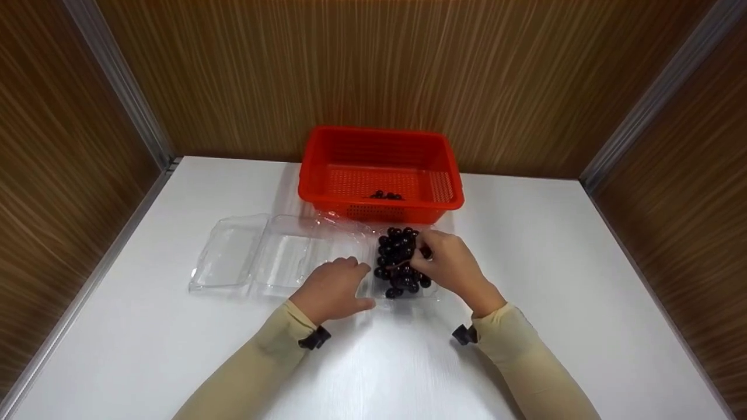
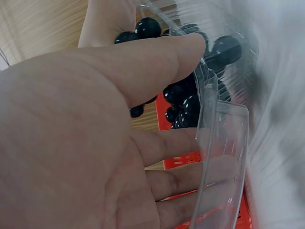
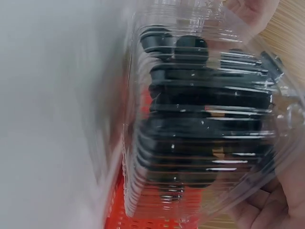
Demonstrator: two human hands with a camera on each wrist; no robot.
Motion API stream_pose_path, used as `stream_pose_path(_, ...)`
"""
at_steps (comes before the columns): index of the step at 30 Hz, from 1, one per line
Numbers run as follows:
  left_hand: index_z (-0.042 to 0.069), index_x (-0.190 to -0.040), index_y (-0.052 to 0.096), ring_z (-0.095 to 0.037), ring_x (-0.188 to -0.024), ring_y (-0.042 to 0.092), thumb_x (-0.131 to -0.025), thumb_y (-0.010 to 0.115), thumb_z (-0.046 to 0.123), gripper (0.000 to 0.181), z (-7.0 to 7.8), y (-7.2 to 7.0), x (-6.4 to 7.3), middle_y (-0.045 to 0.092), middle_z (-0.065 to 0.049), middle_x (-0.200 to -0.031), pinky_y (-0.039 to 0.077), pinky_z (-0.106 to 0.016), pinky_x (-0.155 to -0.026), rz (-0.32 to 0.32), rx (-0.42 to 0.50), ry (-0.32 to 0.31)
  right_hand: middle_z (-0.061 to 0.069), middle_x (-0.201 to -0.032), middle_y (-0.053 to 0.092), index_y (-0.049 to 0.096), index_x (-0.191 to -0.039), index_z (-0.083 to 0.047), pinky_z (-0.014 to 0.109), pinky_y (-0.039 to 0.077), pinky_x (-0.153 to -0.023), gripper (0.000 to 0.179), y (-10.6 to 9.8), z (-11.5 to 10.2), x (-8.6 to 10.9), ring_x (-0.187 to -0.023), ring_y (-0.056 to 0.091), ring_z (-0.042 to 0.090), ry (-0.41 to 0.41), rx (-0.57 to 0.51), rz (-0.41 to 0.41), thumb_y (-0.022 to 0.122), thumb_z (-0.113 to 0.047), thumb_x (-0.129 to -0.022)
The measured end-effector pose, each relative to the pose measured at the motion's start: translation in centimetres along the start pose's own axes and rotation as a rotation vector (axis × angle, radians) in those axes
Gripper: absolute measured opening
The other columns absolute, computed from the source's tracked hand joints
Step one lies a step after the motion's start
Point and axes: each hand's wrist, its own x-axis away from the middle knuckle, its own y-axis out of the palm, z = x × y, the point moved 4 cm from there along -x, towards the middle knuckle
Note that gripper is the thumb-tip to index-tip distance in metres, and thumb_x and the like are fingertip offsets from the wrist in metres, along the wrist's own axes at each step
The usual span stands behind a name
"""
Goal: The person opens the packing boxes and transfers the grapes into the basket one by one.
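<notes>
A bunch of dark grapes (image 1: pixel 400 251) sits in the right-hand section of a clear plastic clamshell box (image 1: pixel 280 233), which lies unfolded on the table. My right hand (image 1: pixel 452 262) pinches the bunch from above, near its brown stem. In the right wrist view the grapes (image 3: pixel 205 100) show through the ribbed plastic wall. My left hand (image 1: pixel 335 289) rests at the box edge beside the grapes, thumb and fingers extended. From the left wrist, the thumb (image 2: pixel 167 57) reaches the plastic rim and the other fingers lie partly behind the clear plastic.
Behind the box stands a red plastic basket (image 1: pixel 382 207) with a few dark grapes (image 1: pixel 386 195) showing inside. The white table (image 1: pixel 554 274) is bounded by wood-grain panels (image 1: pixel 373 70) at the back and sides.
</notes>
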Motion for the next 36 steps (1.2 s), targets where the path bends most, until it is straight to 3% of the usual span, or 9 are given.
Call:
stream_pose_path(13, 0.003, -0.113, 0.071, -0.030, -0.084, 0.063, -0.088, 0.077, 0.042, 0.047, -0.2, 0.1, 0.2, 0.064, -0.011, -0.094, 0.055, -0.046, -0.070, 0.010, -0.007, 0.014, 0.002, -0.074, 0.058, 0.057, -0.083, -0.008, 0.028, 0.055, -0.061, 0.019, -1.6, -0.9, -0.3, -0.069, 0.058, 0.012, -0.162, -0.033, 0.169, 0.068, 0.008, -0.078)
stream_pose_path(18, 0.003, -0.119, 0.070, -0.029, -0.086, 0.062, -0.090, 0.077, 0.042, 0.050, -0.2, -0.1, 0.0, 0.064, -0.010, -0.095, 0.054, -0.044, -0.070, 0.006, -0.006, 0.016, 0.003, -0.074, 0.057, 0.057, -0.083, -0.006, 0.028, 0.054, -0.060, 0.018, -2.5, -1.2, -0.4, -0.069, 0.058, 0.013, -0.193, -0.029, 0.209, 0.068, 0.008, -0.078)
stream_pose_path(27, 0.002, -0.113, 0.071, -0.030, -0.085, 0.063, -0.089, 0.077, 0.043, 0.048, -0.2, -0.3, -0.2, 0.064, -0.010, -0.093, 0.054, -0.045, -0.071, 0.003, -0.024, 0.006, 0.005, -0.074, 0.059, 0.058, -0.085, -0.005, 0.028, 0.051, -0.057, 0.016, -3.0, -1.7, -0.7, -0.068, 0.057, 0.014, -0.218, 0.000, 0.270, 0.067, 0.007, -0.078)
stream_pose_path(36, 0.002, -0.117, 0.069, -0.031, -0.087, 0.063, -0.089, 0.077, 0.039, 0.047, 0.5, -0.8, -0.3, 0.065, -0.011, -0.095, 0.055, -0.045, -0.071, 0.046, 0.003, 0.029, 0.006, -0.073, 0.059, 0.058, -0.086, -0.004, 0.030, 0.051, -0.055, 0.017, -3.9, -1.6, -0.9, -0.066, 0.057, 0.015, -0.262, 0.035, 0.354, 0.065, 0.008, -0.077)
